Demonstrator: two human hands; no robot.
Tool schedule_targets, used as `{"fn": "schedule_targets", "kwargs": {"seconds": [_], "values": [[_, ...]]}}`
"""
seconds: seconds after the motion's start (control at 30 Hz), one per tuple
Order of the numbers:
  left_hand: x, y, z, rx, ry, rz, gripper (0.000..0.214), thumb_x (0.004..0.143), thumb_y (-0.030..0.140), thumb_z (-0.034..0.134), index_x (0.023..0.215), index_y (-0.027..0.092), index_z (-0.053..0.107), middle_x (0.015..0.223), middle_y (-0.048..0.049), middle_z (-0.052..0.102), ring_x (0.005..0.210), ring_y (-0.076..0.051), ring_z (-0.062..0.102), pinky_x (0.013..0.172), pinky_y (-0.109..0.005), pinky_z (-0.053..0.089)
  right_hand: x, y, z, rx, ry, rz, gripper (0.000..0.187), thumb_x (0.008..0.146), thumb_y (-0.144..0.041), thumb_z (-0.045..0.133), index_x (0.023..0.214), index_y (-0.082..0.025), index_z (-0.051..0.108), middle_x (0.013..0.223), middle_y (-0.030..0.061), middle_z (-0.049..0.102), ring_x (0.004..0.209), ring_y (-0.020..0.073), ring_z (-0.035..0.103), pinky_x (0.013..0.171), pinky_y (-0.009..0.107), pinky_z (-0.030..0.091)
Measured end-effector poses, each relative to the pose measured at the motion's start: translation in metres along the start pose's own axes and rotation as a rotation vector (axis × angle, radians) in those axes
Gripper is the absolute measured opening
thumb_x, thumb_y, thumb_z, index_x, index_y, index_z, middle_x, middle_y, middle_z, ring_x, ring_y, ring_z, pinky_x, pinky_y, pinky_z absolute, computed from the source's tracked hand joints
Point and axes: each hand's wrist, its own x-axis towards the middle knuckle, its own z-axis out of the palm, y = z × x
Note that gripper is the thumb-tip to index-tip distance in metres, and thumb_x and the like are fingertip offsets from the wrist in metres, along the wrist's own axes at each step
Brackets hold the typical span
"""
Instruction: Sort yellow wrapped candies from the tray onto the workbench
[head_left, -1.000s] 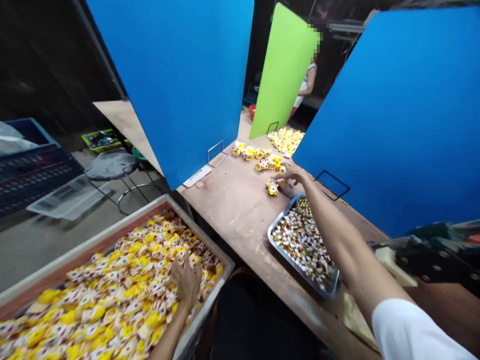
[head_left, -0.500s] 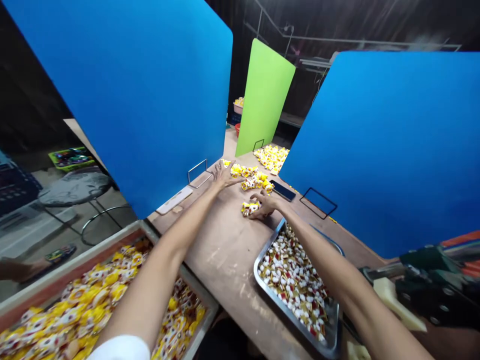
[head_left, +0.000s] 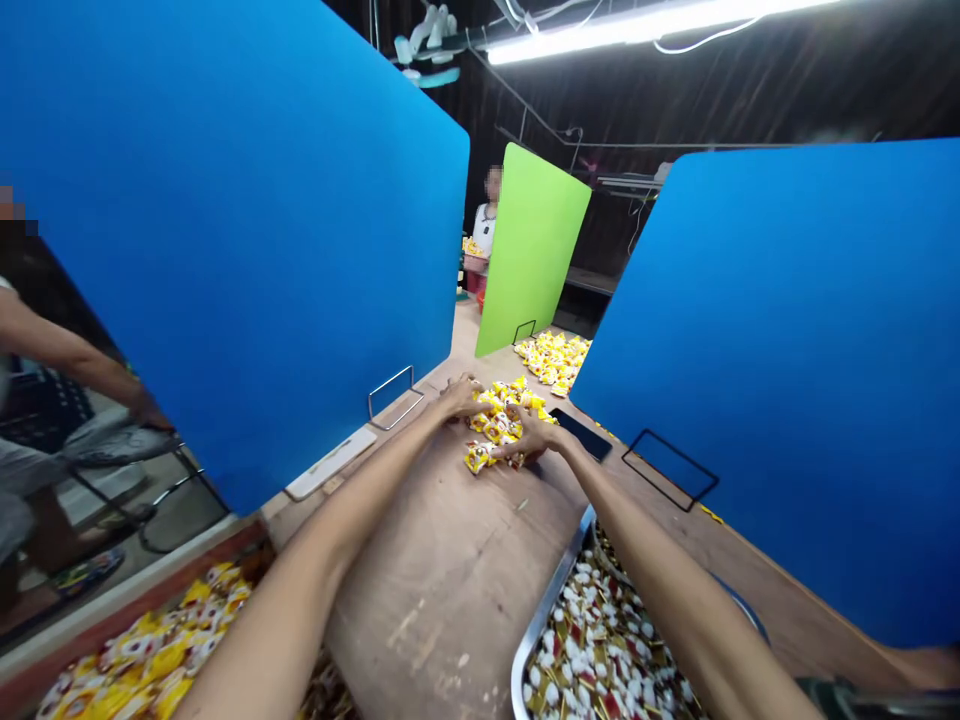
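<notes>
The left hand [head_left: 463, 397] and right hand [head_left: 529, 437] have come together, cupped against either side of the yellow-wrapped packets [head_left: 495, 425], now drawn into one heap on the wooden desk [head_left: 450, 600], though any actual grip cannot be told.

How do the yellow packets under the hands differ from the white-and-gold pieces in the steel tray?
The yellow packets lie in a loose heap on the wooden table, while the white-and-gold pieces fill the steel tray. The packets look larger and mostly yellow; the pieces look smaller, flecked with red. The left hand and right hand touch the packets, not the pieces. Both are small loose items.
</notes>
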Motion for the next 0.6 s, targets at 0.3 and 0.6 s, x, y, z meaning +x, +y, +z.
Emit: {"fn": "schedule_targets", "kwargs": {"seconds": [0.3,0.6], "values": [[-0.132,-0.002,-0.042,-0.045,-0.203,-0.008,0.091,0.079,0.081,0.088,0.151,0.027,0.073,0.165,-0.0139,0.061,0.153,-0.041,0.058,0.128,-0.046,0.047,-0.033,-0.014,0.028,-0.084,-0.029,-0.113,0.156,0.05,-0.077,0.107,0.18,-0.033,0.032,0.181,0.0222,0.031,0.163,0.0534,0.044,0.129,0.065,0.045],[-0.197,0.047,-0.049,-0.048,-0.272,0.02,0.16,0.041,0.076,0.107,0.176,0.024,0.04,0.174,-0.0207,0.047,0.166,-0.05,0.039,0.138,-0.059,0.035,-0.046,-0.028,0.035,-0.052,-0.017,-0.081,0.146,0.063,-0.051,0.11,0.182,-0.03,0.028,0.178,0.0241,0.035,0.15,0.0467,0.06,0.118,0.056,0.06]]}}
